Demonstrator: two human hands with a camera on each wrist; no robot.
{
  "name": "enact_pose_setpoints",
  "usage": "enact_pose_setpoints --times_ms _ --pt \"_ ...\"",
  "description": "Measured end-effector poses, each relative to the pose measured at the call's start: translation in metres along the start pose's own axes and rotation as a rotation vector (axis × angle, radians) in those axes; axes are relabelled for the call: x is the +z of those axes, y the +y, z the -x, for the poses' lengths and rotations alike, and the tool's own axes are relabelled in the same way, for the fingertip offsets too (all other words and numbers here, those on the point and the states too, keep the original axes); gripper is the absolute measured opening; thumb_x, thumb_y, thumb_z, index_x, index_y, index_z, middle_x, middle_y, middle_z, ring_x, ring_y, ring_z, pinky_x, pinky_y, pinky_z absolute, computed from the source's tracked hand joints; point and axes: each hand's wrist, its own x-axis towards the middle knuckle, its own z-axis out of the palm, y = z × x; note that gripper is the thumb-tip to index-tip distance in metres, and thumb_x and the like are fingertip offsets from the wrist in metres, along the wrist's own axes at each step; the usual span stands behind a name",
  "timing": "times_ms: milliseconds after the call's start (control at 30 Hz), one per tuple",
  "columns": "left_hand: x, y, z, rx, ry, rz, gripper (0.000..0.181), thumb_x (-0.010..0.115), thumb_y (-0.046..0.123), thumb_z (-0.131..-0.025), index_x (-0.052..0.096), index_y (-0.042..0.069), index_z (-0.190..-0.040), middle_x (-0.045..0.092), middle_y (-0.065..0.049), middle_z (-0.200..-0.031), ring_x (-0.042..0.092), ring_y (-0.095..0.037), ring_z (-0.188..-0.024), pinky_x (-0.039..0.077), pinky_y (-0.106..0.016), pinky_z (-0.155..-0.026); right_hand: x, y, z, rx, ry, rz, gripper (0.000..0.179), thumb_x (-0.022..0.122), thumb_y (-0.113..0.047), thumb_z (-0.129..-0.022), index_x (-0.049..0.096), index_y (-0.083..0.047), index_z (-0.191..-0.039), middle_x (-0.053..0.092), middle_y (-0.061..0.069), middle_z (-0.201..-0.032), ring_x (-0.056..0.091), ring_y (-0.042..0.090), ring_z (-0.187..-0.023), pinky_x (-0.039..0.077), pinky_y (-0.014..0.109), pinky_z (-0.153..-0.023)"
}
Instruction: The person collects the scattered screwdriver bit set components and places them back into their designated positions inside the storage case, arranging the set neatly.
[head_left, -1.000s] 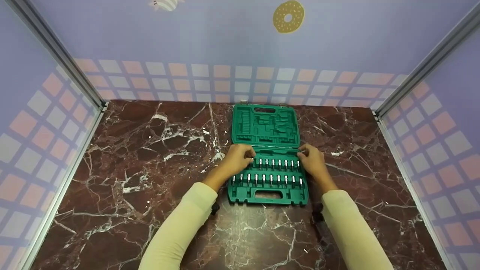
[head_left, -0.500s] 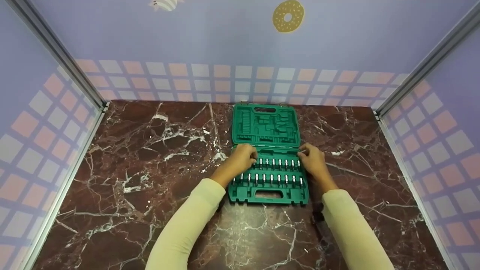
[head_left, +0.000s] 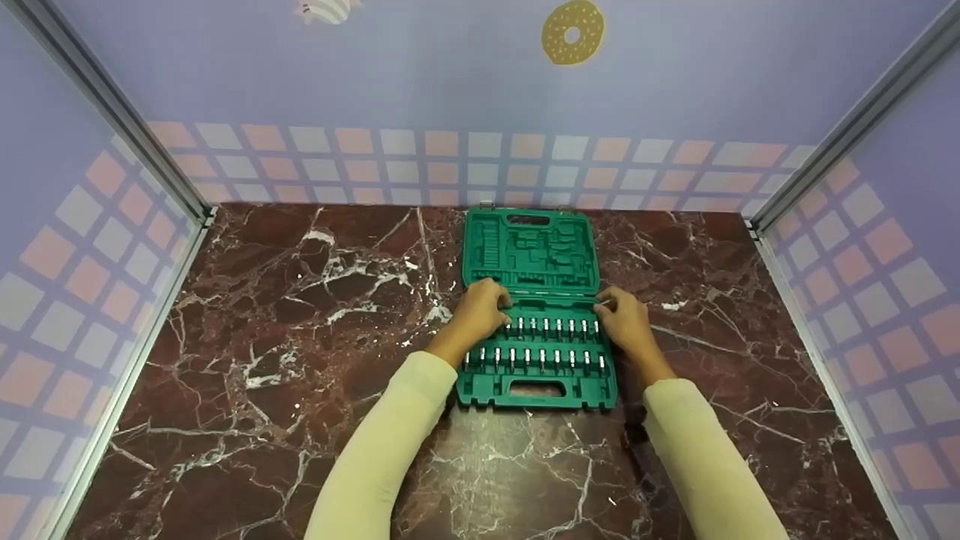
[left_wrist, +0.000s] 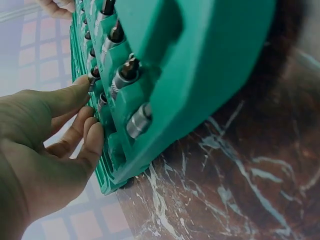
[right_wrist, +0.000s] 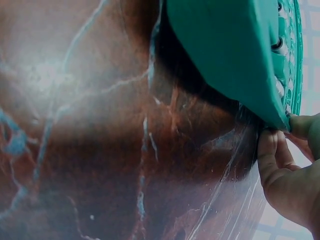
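A green socket-set case [head_left: 536,386] lies open on the table, its lid tilted back towards the wall. Two rows of silver bit sockets [head_left: 557,358] stand in its near half. At the left end of the back row, my left hand [head_left: 482,306] pinches a bit socket [left_wrist: 94,73]; the left wrist view shows the thumb against it, with the index finger mostly hidden. My right hand [head_left: 626,321] grips the case's right edge near the hinge. In the right wrist view, its thumb [right_wrist: 302,126] lies on top and the fingers beneath.
The table [head_left: 300,375] is dark red marble-patterned. A lilac back wall [head_left: 420,82] with pink and white squares rises just behind the lid. Metal-edged side panels stand left and right. The lid's moulded recesses [head_left: 529,251] show no tools.
My left hand has moved slightly right and away from me, and its forearm has swung right. A socket beside its fingertips now shows more. The right hand has stayed at the case's edge.
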Motion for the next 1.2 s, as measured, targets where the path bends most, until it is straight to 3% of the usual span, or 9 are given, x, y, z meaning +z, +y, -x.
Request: enact_pose_setpoints --times_ms 300,567,800,1000,1200 --pt "0.001 0.002 -0.006 -0.085 0.01 0.016 0.024 0.082 0.006 -0.087 0.077 0.004 -0.11 0.071 -0.012 -0.119 0.066 -0.03 -0.115 0.058 -0.044 -0.094 0.001 -0.001 -0.001 -0.011 0.01 -0.002 0.018 0.064 -0.007 -0.1 0.068 0.003 -0.115 0.074 0.027 -0.107 0.07 0.043 -0.098 0.055 0.057 -0.087" --pt "0.009 -0.002 0.001 -0.002 0.065 -0.018 0.019 0.078 0.007 -0.091 0.074 0.002 -0.109 0.064 -0.015 -0.112 0.064 -0.031 -0.106 0.057 -0.043 -0.09 0.004 0.001 0.001 -0.02 0.05 0.003 0.017 0.065 -0.005 -0.099 0.068 0.004 -0.113 0.074 0.028 -0.105 0.07 0.044 -0.099 0.055 0.058 -0.088" --pt "0.012 -0.005 0.005 0.035 0.104 -0.056 0.017 0.077 0.009 -0.093 0.076 0.003 -0.109 0.064 -0.015 -0.11 0.064 -0.033 -0.106 0.056 -0.046 -0.091 0.009 -0.001 0.004 -0.021 0.1 0.026 0.02 0.064 -0.006 -0.099 0.066 0.006 -0.116 0.071 0.029 -0.104 0.067 0.045 -0.099 0.052 0.057 -0.09" --pt "0.01 -0.009 0.007 0.085 0.145 0.076 0.018 0.071 0.013 -0.098 0.073 0.0 -0.111 0.064 -0.016 -0.111 0.063 -0.033 -0.105 0.056 -0.047 -0.089 0.008 -0.01 0.004 -0.067 0.176 -0.005 0.028 0.064 -0.008 -0.1 0.062 0.006 -0.124 0.059 0.028 -0.114 0.062 0.043 -0.106 0.051 0.056 -0.095" --pt "-0.003 -0.014 -0.001 0.119 0.217 0.14 0.026 0.064 0.019 -0.103 0.069 0.0 -0.119 0.064 -0.015 -0.116 0.062 -0.031 -0.111 0.054 -0.046 -0.096 0.002 -0.022 -0.007 -0.15 0.197 -0.03 0.033 0.065 -0.008 -0.1 0.064 0.004 -0.131 0.06 0.027 -0.122 0.062 0.043 -0.109 0.053 0.056 -0.095"
